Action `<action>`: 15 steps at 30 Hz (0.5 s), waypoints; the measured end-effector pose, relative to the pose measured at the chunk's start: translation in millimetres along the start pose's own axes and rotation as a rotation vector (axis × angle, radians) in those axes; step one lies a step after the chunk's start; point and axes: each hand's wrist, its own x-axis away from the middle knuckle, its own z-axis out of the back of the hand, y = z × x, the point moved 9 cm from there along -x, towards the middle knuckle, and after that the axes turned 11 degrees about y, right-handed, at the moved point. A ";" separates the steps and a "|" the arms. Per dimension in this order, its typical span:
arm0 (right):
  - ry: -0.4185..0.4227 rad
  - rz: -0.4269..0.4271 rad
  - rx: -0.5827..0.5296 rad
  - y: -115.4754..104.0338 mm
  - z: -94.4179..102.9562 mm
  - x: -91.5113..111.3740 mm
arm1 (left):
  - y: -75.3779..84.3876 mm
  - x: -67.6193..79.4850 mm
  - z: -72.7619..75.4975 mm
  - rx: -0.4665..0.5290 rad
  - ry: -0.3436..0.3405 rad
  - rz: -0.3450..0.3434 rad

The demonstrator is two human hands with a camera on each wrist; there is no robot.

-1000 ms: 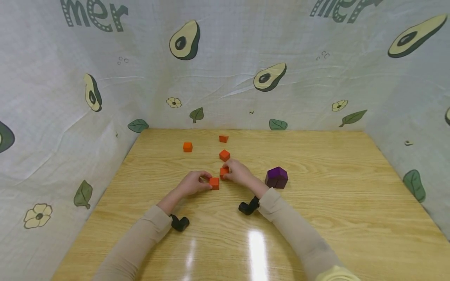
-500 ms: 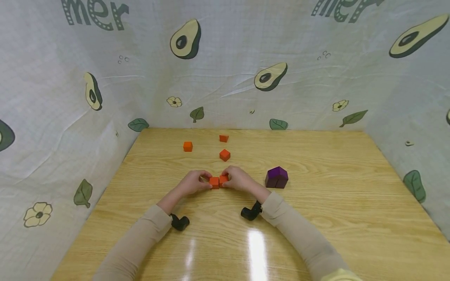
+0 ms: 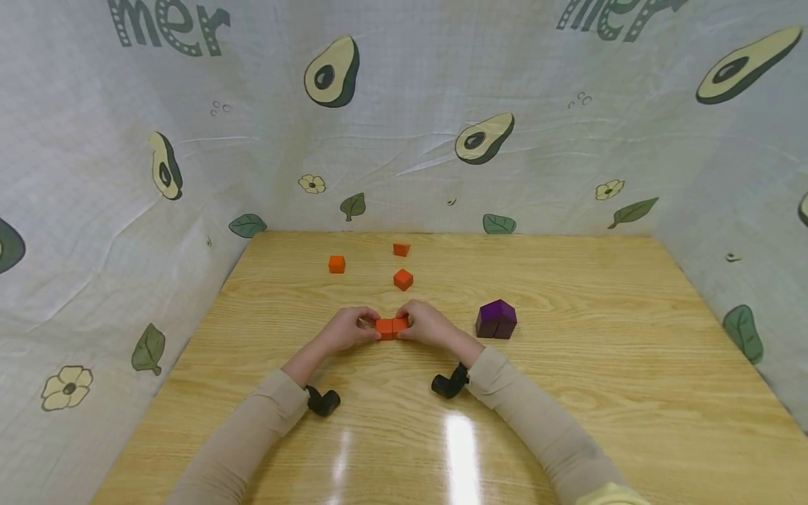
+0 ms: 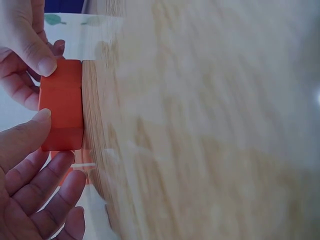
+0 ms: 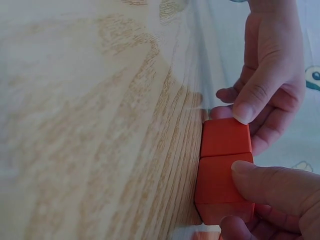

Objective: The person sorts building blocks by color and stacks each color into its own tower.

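Two red cubes stand side by side on the wooden table, faces meeting along a thin seam. My left hand [image 3: 347, 329] pinches the left cube [image 3: 384, 330] between thumb and fingers. From the other side, my right hand [image 3: 431, 324] pinches the right cube [image 3: 400, 328]. In the right wrist view, my right thumb lies on the nearer cube [image 5: 222, 180], and my left thumb touches the edge of the farther cube [image 5: 227, 137]. Part of each cube is hidden behind fingers.
Beyond the hands sit a red cube [image 3: 403, 280] turned cornerwise, a small red slanted block [image 3: 401, 250] and an orange cube [image 3: 337, 264]. Right of my right hand stands a purple block group [image 3: 496, 320] with a peaked top. A printed cloth [image 3: 404, 140] borders the table [image 3: 600, 337].
My right hand has brought its red cube nearer and slightly left, against the cube in my left hand, closing the gap. The left hand has stayed in place.
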 end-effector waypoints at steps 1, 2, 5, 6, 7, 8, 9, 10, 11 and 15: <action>-0.001 -0.004 0.000 -0.1 -0.1 -0.2 | -0.2 0.1 0.0 0.001 0.001 0.000; -0.003 -0.008 0.000 -0.2 -0.4 -0.4 | -0.3 0.2 -0.1 0.002 0.001 0.001; -0.006 -0.014 0.007 0.8 -1.5 -1.0 | -0.7 0.1 -0.3 -0.003 0.002 -0.001; -0.007 -0.017 0.007 1.2 -1.7 -1.1 | -0.8 0.0 -0.3 -0.003 0.002 -0.001; -0.008 -0.020 0.006 1.5 -1.9 -1.1 | -0.9 -0.1 -0.4 -0.002 0.002 -0.001; -0.009 -0.021 0.006 1.7 -1.9 -1.2 | -0.7 -0.2 -0.4 -0.002 0.003 -0.004; -0.009 -0.020 0.007 1.6 -1.8 -1.2 | -0.6 -0.2 -0.4 -0.001 0.003 -0.005; -0.009 -0.018 0.008 1.4 -1.6 -1.1 | -0.4 -0.2 -0.3 0.000 0.004 -0.007; -0.009 -0.017 0.006 1.0 -1.4 -0.8 | -0.1 -0.1 -0.2 0.002 0.005 -0.008; -0.010 -0.001 0.009 -1.1 -0.5 0.3 | 0.9 0.4 0.0 0.001 0.008 -0.006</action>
